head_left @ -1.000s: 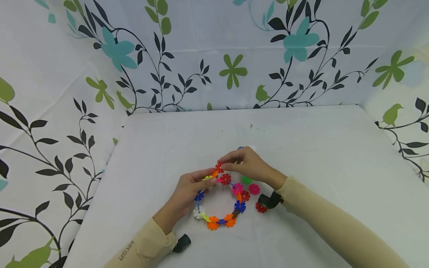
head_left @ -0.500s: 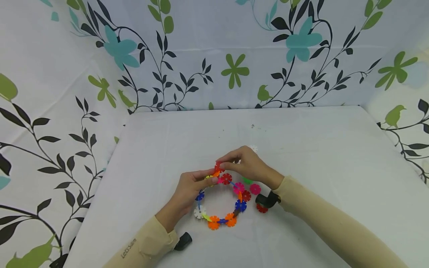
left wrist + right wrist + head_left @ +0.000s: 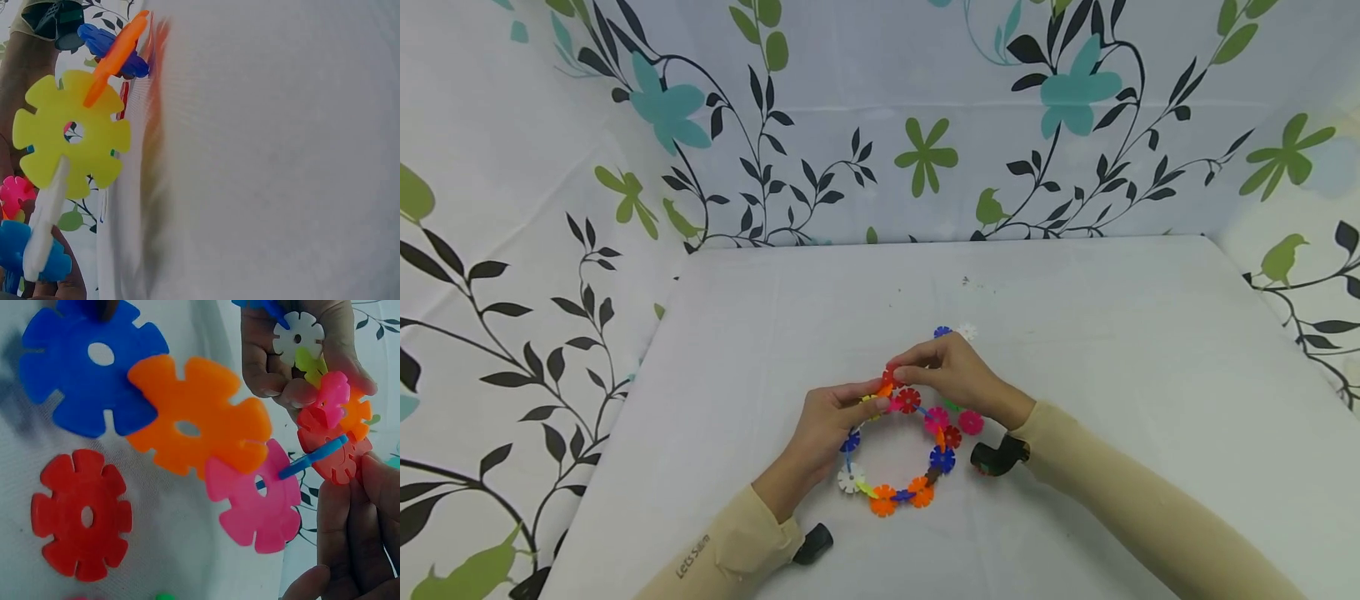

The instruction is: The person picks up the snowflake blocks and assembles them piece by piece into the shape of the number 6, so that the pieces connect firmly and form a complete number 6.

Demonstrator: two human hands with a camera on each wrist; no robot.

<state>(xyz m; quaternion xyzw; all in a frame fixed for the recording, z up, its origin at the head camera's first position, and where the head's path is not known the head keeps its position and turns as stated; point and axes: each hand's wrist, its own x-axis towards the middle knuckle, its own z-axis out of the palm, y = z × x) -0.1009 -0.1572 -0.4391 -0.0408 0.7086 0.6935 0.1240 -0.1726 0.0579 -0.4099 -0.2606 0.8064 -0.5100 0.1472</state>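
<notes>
A ring of colourful notched flower discs, linked edge to edge, is held over the white table, with an orange disc (image 3: 883, 501) at its near side and a white disc (image 3: 851, 478) at its left. My left hand (image 3: 820, 429) grips the ring's far-left part between thumb and fingers, beside a yellow disc (image 3: 72, 134). At the far side my right hand (image 3: 966, 375) pinches a red disc (image 3: 337, 465) by its edge, right against an orange disc (image 3: 355, 419). In the right wrist view, a blue disc (image 3: 315, 455) links a pink disc (image 3: 256, 506) toward the red ones.
Loose discs lie on the table (image 3: 1112, 350): a red one (image 3: 81, 515) and a pink one (image 3: 971, 422) right of the ring, blue (image 3: 942, 332) and white (image 3: 967, 332) ones behind my right hand. Black wrist devices (image 3: 815, 544) hang near both cuffs. Patterned cloth hangs behind.
Both hands keep their holds on the discs. My right hand dips slightly, so the blue disc behind it shows again, while the wrist device covers the loose red disc below.
</notes>
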